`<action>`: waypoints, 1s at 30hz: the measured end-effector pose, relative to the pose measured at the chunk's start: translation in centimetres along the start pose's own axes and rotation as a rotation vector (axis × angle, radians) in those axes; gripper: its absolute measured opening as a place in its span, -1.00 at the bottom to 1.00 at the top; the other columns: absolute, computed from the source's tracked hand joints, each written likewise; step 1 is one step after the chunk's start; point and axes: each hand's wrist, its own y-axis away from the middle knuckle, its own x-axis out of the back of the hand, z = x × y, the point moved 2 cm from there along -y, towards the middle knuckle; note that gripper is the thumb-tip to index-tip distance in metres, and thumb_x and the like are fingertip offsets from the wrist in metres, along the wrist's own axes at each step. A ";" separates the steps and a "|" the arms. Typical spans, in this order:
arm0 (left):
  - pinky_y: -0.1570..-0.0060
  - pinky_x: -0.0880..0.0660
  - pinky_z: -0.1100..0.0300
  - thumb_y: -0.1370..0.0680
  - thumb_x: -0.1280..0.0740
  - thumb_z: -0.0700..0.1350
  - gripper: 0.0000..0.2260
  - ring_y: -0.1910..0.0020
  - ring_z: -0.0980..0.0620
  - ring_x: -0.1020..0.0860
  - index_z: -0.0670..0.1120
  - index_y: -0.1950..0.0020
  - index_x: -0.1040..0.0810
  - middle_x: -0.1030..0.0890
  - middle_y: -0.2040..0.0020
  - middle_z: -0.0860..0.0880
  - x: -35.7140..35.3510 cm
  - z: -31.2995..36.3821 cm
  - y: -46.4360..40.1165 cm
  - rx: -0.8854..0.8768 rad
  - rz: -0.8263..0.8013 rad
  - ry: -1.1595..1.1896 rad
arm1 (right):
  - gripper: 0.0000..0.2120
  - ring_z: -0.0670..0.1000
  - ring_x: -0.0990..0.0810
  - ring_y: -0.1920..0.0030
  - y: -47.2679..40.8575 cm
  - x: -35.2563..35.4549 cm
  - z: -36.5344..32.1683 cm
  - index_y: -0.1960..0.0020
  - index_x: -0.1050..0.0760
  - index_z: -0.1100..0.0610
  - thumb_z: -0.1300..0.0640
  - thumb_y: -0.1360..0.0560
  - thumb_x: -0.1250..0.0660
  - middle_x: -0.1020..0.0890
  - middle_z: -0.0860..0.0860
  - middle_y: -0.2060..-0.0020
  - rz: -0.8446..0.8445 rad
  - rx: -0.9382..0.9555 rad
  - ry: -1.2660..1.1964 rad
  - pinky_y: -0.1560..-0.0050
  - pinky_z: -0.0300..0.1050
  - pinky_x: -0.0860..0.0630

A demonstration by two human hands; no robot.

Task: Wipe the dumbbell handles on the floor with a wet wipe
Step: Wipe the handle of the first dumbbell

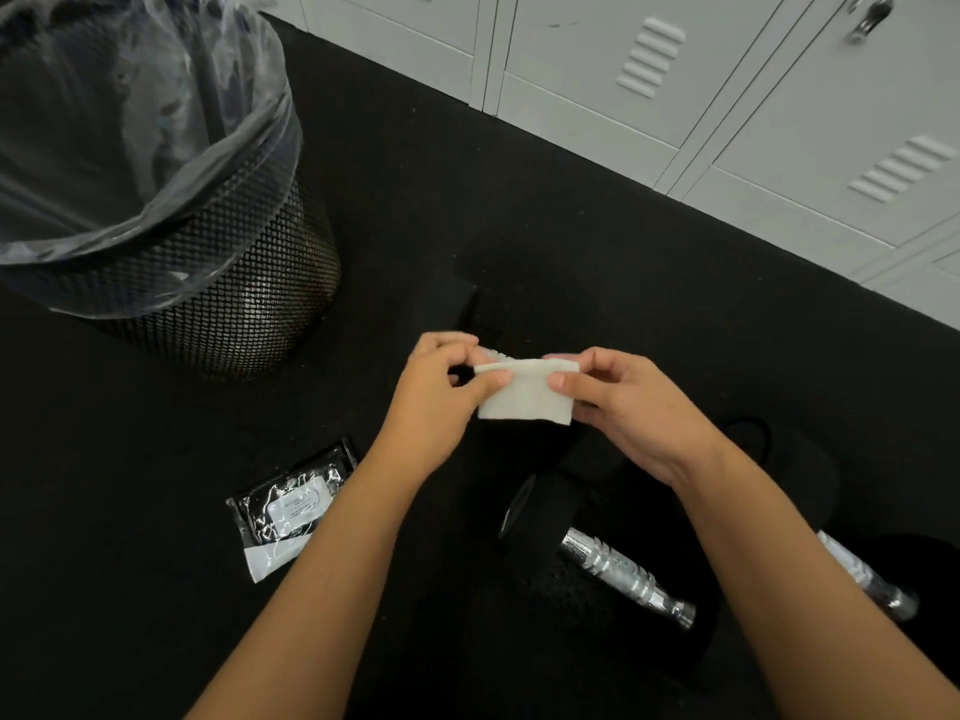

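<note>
Head view showed us, far left of our hands, a black mesh wastebasket lined with clear plastic [208,283], then a black foil wet-wipe packet [291,506] just below our left hand [436,407]. That hand pinched one edge of the folded white wet wipe [524,389]; our right hand [634,407] pinched the other, held above the floor. Below our right wrist lay the knurled chrome dumbbell handles [623,574], one half hidden by the forearm. We judged the wipe might tear or slip if we pulled it open unevenly.
</note>
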 end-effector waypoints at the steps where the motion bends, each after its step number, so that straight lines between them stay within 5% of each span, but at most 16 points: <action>1: -0.02 -0.48 0.34 -0.49 -0.36 -0.16 -0.97 -0.02 0.14 -0.51 -0.07 0.08 -0.57 -0.51 -0.02 0.10 -0.3 -0.2 0.0 0.056 -0.047 0.092 | -0.96 0.03 -0.64 0.04 0.0 -0.1 0.4 0.15 -0.48 0.22 0.28 -0.47 -0.33 -0.63 0.13 0.02 -0.013 -0.040 -0.147 -0.01 -0.11 -0.61; 6: 0.27 -0.58 0.28 -0.51 -0.34 -0.25 -0.94 0.17 0.00 -0.63 -0.14 0.16 -0.53 -0.63 0.19 -0.10 -2.7 -1.7 0.2 0.305 0.022 0.367 | -0.93 0.02 -0.63 0.21 -0.4 -1.1 2.6 0.14 -0.50 0.18 0.31 -0.45 -0.35 -0.63 0.14 0.18 0.211 -0.063 -0.214 0.29 -0.23 -0.61; 10: 0.08 -0.61 0.04 -0.49 -0.37 -0.25 -0.96 0.12 -0.06 -0.64 -0.12 0.14 -0.59 -0.64 0.17 -0.12 -4.7 -2.2 0.4 0.382 0.170 0.272 | -0.87 -0.11 -0.54 0.26 -0.1 -2.2 3.3 0.23 -0.50 0.09 0.29 -0.43 -0.36 -0.57 0.01 0.27 0.561 0.206 0.360 0.29 -0.36 -0.48; 13: 0.00 -0.58 0.00 -0.52 -0.33 -0.21 -0.90 0.11 0.01 -0.63 -0.11 0.01 -0.62 -0.65 0.15 -0.06 -5.4 -1.7 0.7 0.339 0.205 0.244 | -0.92 -0.16 -0.46 0.23 0.2 -3.4 3.7 0.15 -0.52 0.15 0.30 -0.43 -0.34 -0.52 -0.02 0.20 0.572 0.416 0.593 0.25 -0.44 -0.35; 16: -0.04 -0.56 -0.04 -0.57 -0.26 -0.13 -0.84 0.08 -0.01 -0.62 -0.10 0.02 -0.63 -0.65 0.13 -0.08 -5.6 -1.3 0.9 0.317 0.205 0.256 | -0.89 -0.13 -0.52 0.14 0.5 -4.0 4.3 0.03 -0.58 0.16 0.27 -0.46 -0.34 -0.55 -0.03 0.13 0.515 0.489 0.641 0.14 -0.36 -0.47; 20: -0.04 -0.52 -0.02 -0.62 -0.11 0.05 -0.62 0.08 -0.09 -0.61 -0.09 0.25 -0.56 -0.63 0.14 -0.17 -5.6 -0.8 1.0 0.419 0.157 0.396 | -0.79 -0.17 -0.56 0.04 1.2 -4.5 4.1 -0.08 -0.60 0.16 0.29 -0.47 -0.34 -0.62 -0.02 0.04 0.493 0.573 0.623 -0.03 -0.38 -0.50; 23: -0.10 -0.52 -0.02 -0.60 -0.17 0.01 -0.67 0.05 -0.12 -0.61 -0.18 0.15 -0.57 -0.62 0.13 -0.18 -5.4 -0.8 1.1 0.350 0.094 0.451 | -0.77 -0.17 -0.60 0.04 1.8 -4.4 4.2 -0.09 -0.59 0.12 0.30 -0.50 -0.28 -0.66 -0.05 0.03 0.432 0.574 0.562 -0.03 -0.31 -0.53; 27: -0.21 -0.48 0.00 -0.61 -0.18 -0.14 -0.81 -0.06 -0.02 -0.60 -0.08 -0.01 -0.59 -0.65 0.00 -0.09 -4.9 -1.0 1.0 0.354 0.118 0.592 | -0.80 -0.08 -0.65 0.07 1.8 -3.2 3.8 -0.03 -0.51 0.03 0.29 -0.51 -0.26 -0.67 -0.03 0.10 0.389 0.331 0.000 0.09 -0.15 -0.61; 30: -0.21 -0.47 0.04 -0.61 -0.16 -0.14 -0.78 -0.09 0.01 -0.58 -0.02 0.00 -0.61 -0.64 -0.03 -0.05 -4.6 -1.0 0.9 0.291 0.086 0.623 | -0.79 -0.04 -0.63 -0.01 0.6 -2.7 3.6 -0.12 -0.53 0.06 0.13 -0.49 -0.34 -0.65 -0.01 0.02 0.264 0.121 -0.074 0.05 -0.12 -0.60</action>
